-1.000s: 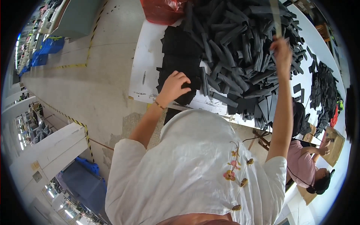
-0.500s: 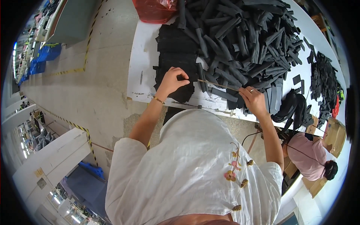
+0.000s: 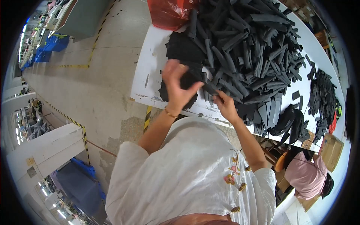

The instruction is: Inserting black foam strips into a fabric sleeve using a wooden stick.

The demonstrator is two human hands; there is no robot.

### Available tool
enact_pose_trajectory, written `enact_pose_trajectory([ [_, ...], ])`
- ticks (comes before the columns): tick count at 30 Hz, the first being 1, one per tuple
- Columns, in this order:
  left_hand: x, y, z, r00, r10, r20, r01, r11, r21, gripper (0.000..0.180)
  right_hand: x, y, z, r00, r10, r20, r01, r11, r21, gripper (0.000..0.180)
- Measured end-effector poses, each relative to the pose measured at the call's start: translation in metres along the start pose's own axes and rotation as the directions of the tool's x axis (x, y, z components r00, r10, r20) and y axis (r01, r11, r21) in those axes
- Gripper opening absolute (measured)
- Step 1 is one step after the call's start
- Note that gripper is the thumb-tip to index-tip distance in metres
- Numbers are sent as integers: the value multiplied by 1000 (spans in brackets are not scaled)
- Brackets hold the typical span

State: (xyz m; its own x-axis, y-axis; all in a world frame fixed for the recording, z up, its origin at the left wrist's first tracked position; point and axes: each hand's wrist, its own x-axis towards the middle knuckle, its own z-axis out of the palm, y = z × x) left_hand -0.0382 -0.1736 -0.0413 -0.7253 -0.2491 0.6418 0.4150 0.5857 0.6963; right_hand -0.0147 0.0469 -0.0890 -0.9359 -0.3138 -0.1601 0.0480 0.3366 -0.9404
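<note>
The left hand [image 3: 177,84] is wide, its thumb apart from the fingers, over the black stack [image 3: 185,45]; whether it touches the dark strip [image 3: 210,89], I cannot tell. The right hand [image 3: 225,105] pinches this strip, which points from it toward ten o'clock; the grey pile [image 3: 255,48] lies at one o'clock. I think the pinch should be firm and the strip straight, to avoid twisting.

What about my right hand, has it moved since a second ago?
Yes: judged against the white table, your right hand has moved left and closer to the table's near edge.
</note>
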Motion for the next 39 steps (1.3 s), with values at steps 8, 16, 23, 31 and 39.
enact_pose_trajectory([
  [8,-43,-16,31,306,-732,609,580,-363,-729,24,11,-21,65,975,-133,-179,103,981,-167,12],
  [16,3,-53,15,304,-919,250,640,3,-768,33,-45,-11,48,984,-170,-52,137,910,-392,6],
  [23,18,-66,24,275,-921,275,552,-83,-830,39,-96,-39,-22,996,-51,69,77,886,-457,10],
  [31,15,-32,64,140,-923,359,545,-231,-806,33,-10,-47,21,930,-200,-310,174,979,-110,33],
  [39,27,-9,48,313,-803,507,807,-57,-588,37,29,-60,13,958,131,-255,-33,935,354,8],
])
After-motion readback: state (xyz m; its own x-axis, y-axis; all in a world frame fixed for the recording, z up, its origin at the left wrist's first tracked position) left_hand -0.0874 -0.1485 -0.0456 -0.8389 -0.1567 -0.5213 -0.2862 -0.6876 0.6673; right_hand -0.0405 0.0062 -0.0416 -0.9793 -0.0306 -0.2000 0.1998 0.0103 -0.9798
